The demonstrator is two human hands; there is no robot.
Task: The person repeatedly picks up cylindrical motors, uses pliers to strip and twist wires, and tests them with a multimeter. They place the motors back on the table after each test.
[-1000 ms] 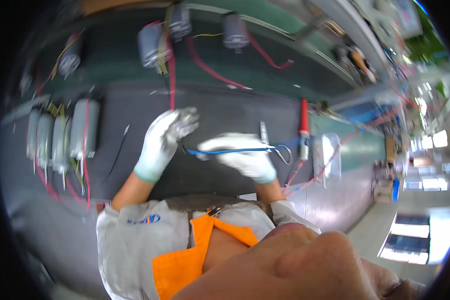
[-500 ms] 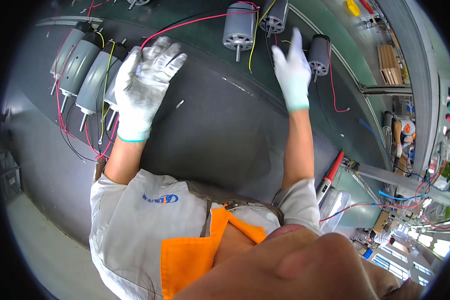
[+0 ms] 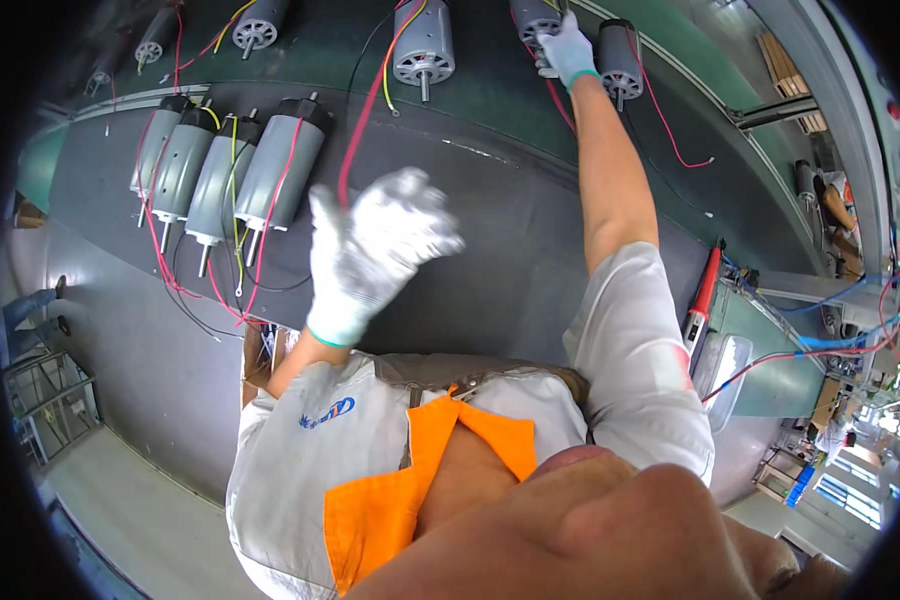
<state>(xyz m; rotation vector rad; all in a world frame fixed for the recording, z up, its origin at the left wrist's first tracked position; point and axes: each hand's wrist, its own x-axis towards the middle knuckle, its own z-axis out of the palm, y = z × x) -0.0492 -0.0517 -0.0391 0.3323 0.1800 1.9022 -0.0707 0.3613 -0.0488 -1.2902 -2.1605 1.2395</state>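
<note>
My right hand (image 3: 568,54), in a white glove, reaches to the far side and is closed round a grey electric motor (image 3: 533,20). My left hand (image 3: 382,245), gloved too and blurred, is raised above the dark mat with its palm up and fingers apart. A red wire (image 3: 362,130) runs down to the gap between its thumb and fingers; I cannot tell whether it is pinched there. Another motor (image 3: 424,45) stands left of my right hand, its shaft toward me. To the right is a motor with a black end (image 3: 621,70).
Several grey motors (image 3: 218,185) with loose wires lie in a row at the left on the dark bench mat (image 3: 470,230). More motors (image 3: 258,28) stand at the far left. A red-handled tool (image 3: 706,285) sits at the right edge, near a metal frame (image 3: 820,70).
My left hand has moved right and nearer, away from the row of motors, with the red wire following. My right hand has reached farther out and closed on a motor. The view has shifted.
</note>
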